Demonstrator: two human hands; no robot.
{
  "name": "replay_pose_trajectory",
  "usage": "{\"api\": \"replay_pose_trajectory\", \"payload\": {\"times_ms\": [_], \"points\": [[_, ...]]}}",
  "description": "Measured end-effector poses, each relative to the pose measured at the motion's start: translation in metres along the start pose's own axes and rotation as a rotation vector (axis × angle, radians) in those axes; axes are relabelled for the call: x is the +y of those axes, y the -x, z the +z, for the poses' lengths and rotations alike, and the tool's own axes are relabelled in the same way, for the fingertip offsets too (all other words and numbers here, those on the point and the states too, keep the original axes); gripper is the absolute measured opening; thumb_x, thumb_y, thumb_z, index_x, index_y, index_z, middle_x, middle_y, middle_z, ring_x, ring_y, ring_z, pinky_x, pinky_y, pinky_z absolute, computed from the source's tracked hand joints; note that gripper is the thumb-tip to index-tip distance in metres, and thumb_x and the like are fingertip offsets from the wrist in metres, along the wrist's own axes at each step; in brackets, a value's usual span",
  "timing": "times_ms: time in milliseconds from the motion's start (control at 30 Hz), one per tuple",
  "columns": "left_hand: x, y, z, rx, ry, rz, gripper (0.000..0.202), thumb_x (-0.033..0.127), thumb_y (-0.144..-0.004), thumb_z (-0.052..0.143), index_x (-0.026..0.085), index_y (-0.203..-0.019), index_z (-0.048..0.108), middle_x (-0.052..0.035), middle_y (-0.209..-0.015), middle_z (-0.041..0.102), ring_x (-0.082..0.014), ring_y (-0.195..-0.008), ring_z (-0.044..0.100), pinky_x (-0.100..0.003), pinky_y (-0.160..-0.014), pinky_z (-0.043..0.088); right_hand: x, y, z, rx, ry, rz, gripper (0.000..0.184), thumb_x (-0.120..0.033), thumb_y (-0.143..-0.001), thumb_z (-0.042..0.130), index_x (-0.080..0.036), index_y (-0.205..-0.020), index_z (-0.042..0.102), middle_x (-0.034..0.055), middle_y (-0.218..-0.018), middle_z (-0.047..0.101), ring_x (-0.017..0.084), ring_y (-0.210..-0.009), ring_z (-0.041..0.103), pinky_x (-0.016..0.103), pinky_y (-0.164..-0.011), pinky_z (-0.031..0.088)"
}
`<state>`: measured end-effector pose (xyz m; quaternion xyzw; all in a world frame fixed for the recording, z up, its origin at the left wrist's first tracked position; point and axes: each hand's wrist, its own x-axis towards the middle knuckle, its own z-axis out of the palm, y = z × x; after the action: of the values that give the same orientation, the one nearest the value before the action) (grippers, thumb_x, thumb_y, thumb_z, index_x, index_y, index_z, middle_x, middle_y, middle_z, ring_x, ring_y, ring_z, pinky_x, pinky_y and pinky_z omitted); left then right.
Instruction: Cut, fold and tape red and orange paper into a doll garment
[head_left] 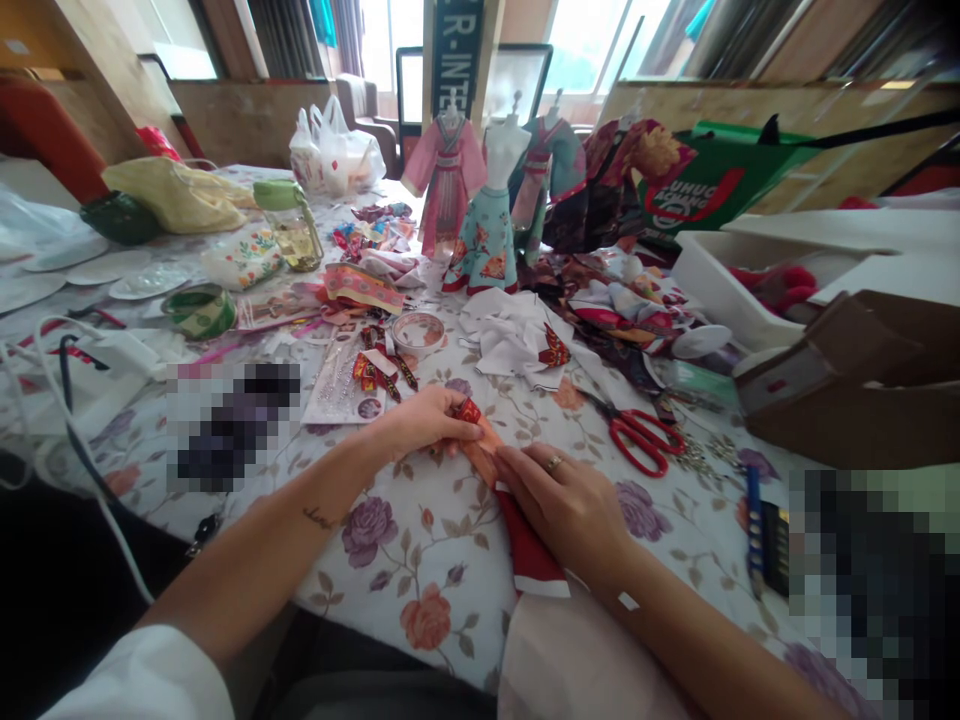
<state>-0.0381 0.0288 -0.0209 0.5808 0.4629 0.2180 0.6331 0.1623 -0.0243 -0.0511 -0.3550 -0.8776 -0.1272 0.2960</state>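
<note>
Both of my hands are at a narrow strip of red and orange fabric (486,440) over the flowered tablecloth. My left hand (429,420) pinches its far end between thumb and fingers. Lying along the strip, my right hand (566,495) presses it with bent fingers; a ring shows on one finger. The strip's red, white-edged tail (534,560) hangs out below the right hand toward the table edge. Red-handled scissors (646,440) lie to the right of my hands. White fabric pieces (510,335) with a red patterned bit lie just beyond them.
Small dressed mannequins (491,225) stand at the back. A roll of tape (418,332) and a bead card (337,385) lie left of centre. On the right are an open cardboard box (832,380), a white foam box (720,275) and a blue pen (754,520). A power strip (112,365) sits left.
</note>
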Motion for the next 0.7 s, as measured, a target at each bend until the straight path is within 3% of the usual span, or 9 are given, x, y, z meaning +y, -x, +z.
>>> {"api": "replay_pose_trajectory", "payload": {"times_ms": [200, 700], "points": [[-0.0043, -0.0024, 0.0018, 0.003, -0.054, 0.055, 0.018, 0.03, -0.071, 0.063, 0.013, -0.078, 0.059, 0.0049, -0.046, 0.052, -0.0067, -0.038, 0.043, -0.017, -0.037, 0.03, 0.0015, 0.0019, 0.0, -0.006, -0.034, -0.051, 0.021, -0.014, -0.092, 0.045, -0.011, -0.102, 0.064, 0.0053, -0.075, 0.059, 0.014, -0.062, 0.052, 0.025, -0.052, 0.034], [-0.0078, -0.0043, 0.0017, 0.003, -0.05, 0.041, 0.016, 0.028, -0.073, 0.059, 0.012, -0.074, 0.059, 0.006, -0.041, 0.047, -0.0057, -0.036, 0.039, -0.016, -0.038, 0.028, 0.0012, -0.0007, -0.0014, -0.063, -0.037, -0.096, 0.027, -0.015, -0.094, 0.039, -0.012, -0.102, 0.064, 0.0058, -0.076, 0.059, 0.015, -0.063, 0.052, 0.027, -0.051, 0.035]]}}
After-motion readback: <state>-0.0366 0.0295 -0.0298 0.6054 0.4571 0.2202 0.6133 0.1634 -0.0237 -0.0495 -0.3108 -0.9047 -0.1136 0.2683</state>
